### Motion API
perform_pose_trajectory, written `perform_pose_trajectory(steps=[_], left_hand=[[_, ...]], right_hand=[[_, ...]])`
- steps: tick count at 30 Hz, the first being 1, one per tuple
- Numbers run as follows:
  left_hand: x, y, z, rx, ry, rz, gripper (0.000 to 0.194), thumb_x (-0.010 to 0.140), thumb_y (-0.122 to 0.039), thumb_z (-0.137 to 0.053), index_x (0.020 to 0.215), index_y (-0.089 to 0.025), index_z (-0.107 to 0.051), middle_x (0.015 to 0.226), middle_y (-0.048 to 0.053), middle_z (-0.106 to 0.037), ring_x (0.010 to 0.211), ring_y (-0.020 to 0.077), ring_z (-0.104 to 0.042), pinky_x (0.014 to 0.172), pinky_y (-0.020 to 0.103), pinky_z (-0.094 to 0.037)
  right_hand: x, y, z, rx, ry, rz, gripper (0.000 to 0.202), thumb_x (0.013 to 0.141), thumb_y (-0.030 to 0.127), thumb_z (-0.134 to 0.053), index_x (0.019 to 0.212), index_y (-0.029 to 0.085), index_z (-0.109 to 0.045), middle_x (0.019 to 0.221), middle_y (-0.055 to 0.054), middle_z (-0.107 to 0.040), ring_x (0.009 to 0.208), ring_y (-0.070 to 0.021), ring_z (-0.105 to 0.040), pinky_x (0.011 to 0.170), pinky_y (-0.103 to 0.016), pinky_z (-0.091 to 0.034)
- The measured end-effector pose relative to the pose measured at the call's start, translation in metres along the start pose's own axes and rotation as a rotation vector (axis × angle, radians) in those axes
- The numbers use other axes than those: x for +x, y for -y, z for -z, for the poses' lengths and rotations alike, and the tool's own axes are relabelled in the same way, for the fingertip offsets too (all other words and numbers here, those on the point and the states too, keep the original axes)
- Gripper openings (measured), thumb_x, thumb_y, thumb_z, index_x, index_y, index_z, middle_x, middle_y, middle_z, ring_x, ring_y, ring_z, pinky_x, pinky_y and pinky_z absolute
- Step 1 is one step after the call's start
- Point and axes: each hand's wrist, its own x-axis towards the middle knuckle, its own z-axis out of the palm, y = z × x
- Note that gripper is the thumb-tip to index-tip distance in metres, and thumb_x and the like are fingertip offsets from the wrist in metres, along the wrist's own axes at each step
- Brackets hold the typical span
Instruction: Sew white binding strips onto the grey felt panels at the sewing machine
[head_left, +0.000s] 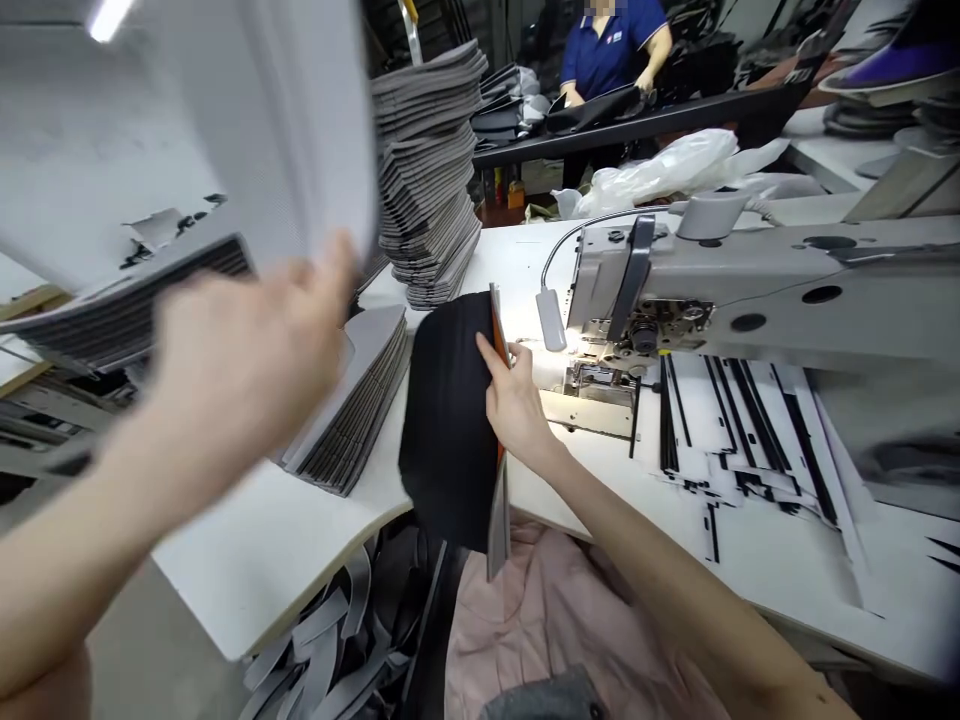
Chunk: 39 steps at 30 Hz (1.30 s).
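Fingers of our right hand (516,400) pinch the black panel (448,420) on edge beside the sewing machine (720,290); our blurred left hand (247,350) lifts a grey sheet (247,130) by its lower edge. We judge that sweeping sheet could topple the grey stack (431,170), or the panel could slide off the bench (285,540).

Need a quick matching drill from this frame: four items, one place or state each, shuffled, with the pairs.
Things:
1. left hand
2. right hand
3. sewing machine
4. tall grey stack

Places or states:
A. stands at the back of the white table, untouched
B. lifts a large pale sheet, blurred
C. pinches the black folded piece at its edge
D. on the right, lamp lit over the needle area

Pairs: 1-B, 2-C, 3-D, 4-A
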Motion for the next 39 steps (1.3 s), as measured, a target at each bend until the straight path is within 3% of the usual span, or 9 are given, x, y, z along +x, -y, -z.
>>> perform_pose_trajectory(steps=[3, 6, 8, 12, 15, 22, 26, 30, 39], left_hand=[[-0.044, -0.076, -0.031, 0.049, 0.487, -0.298, 0.063, 0.078, -0.012, -0.052, 0.141, -0.014, -0.052, 0.068, 0.008, -0.062, 0.044, 0.0192, -0.055, 0.048, 0.034, -0.045], [-0.064, -0.114, -0.054, -0.049, 0.904, -0.457, 0.064, 0.070, -0.008, -0.059, 0.134, -0.006, -0.054, 0.076, 0.012, -0.070, 0.052, 0.0245, -0.063, 0.044, 0.033, -0.041], [-0.060, -0.123, -0.067, -0.198, 1.037, -0.479, 0.039, 0.082, -0.016, -0.055, 0.120, -0.007, -0.061, 0.078, 0.011, -0.070, 0.059, 0.0256, -0.066, 0.050, 0.034, -0.046], [-0.025, -0.122, -0.116, -0.453, 0.830, -0.397, 0.038, 0.100, -0.027, -0.034, 0.087, -0.016, -0.067, 0.095, 0.011, -0.070, 0.086, 0.0234, -0.067, 0.079, 0.036, -0.053], [0.005, -0.118, -0.173, -0.432, 0.452, -0.199, 0.031, 0.097, -0.022, -0.041, 0.116, -0.015, -0.064, 0.123, 0.014, -0.064, 0.117, 0.0281, -0.058, 0.101, 0.043, -0.046], [0.031, -0.137, -0.273, -0.910, 0.707, -0.032, 0.021, 0.086, -0.027, -0.059, 0.099, -0.019, -0.074, 0.106, 0.005, -0.074, 0.099, 0.0216, -0.065, 0.093, 0.033, -0.048], [0.034, -0.147, -0.297, -1.032, 0.765, 0.084, 0.021, 0.072, -0.029, -0.072, 0.087, -0.015, -0.076, 0.091, 0.005, -0.076, 0.088, 0.0207, -0.066, 0.081, 0.030, -0.050], [0.037, -0.148, -0.307, -1.086, 0.771, 0.106, 0.023, 0.065, -0.033, -0.076, 0.080, -0.016, -0.076, 0.086, 0.005, -0.076, 0.083, 0.0209, -0.066, 0.076, 0.030, -0.051], [0.042, -0.159, -0.310, -1.147, 0.805, 0.235, 0.028, 0.062, -0.038, -0.078, 0.077, -0.014, -0.075, 0.083, 0.005, -0.075, 0.081, 0.0208, -0.067, 0.079, 0.031, -0.053]], right_hand=[[-0.003, -0.013, -0.006, 0.292, 0.005, -0.120, 0.054, 0.101, 0.036, -0.028, 0.148, 0.012, -0.044, 0.127, -0.018, -0.056, 0.115, -0.0251, -0.057, 0.095, -0.039, -0.050], [-0.014, -0.029, -0.011, 0.668, 0.056, -0.186, 0.060, 0.101, 0.053, -0.020, 0.128, 0.016, -0.058, 0.108, -0.012, -0.068, 0.104, -0.0237, -0.062, 0.087, -0.037, -0.053], [-0.022, -0.041, -0.016, 0.786, 0.000, -0.202, 0.051, 0.093, 0.057, -0.041, 0.118, 0.017, -0.060, 0.105, -0.010, -0.069, 0.100, -0.0238, -0.063, 0.087, -0.036, -0.052], [-0.032, -0.065, -0.024, 0.752, -0.149, -0.248, 0.042, 0.077, 0.049, -0.060, 0.105, 0.018, -0.056, 0.104, -0.009, -0.067, 0.098, -0.0233, -0.062, 0.089, -0.036, -0.051], [-0.036, -0.080, -0.026, 0.674, -0.175, -0.294, 0.033, 0.080, 0.047, -0.053, 0.100, 0.020, -0.054, 0.096, -0.006, -0.066, 0.089, -0.0214, -0.061, 0.081, -0.034, -0.052], [-0.058, -0.103, 0.013, 0.389, -0.116, -0.266, 0.021, 0.088, 0.032, -0.046, 0.073, 0.021, -0.054, 0.088, -0.008, -0.065, 0.088, -0.0250, -0.058, 0.089, -0.046, -0.049], [-0.075, -0.116, 0.039, -0.035, -0.014, 0.181, 0.019, 0.084, 0.010, -0.050, 0.089, 0.016, -0.067, 0.133, -0.017, -0.059, 0.128, -0.0307, -0.049, 0.109, -0.051, -0.043], [-0.075, -0.127, 0.039, -0.391, -0.020, 0.571, 0.036, 0.093, 0.001, -0.037, 0.086, 0.014, -0.071, 0.115, -0.014, -0.070, 0.118, -0.0216, -0.063, 0.098, -0.038, -0.057], [-0.066, -0.124, 0.048, -0.559, -0.114, 0.657, 0.034, 0.089, -0.004, -0.043, 0.077, 0.007, -0.073, 0.105, -0.017, -0.075, 0.105, -0.0229, -0.072, 0.095, -0.030, -0.060]])
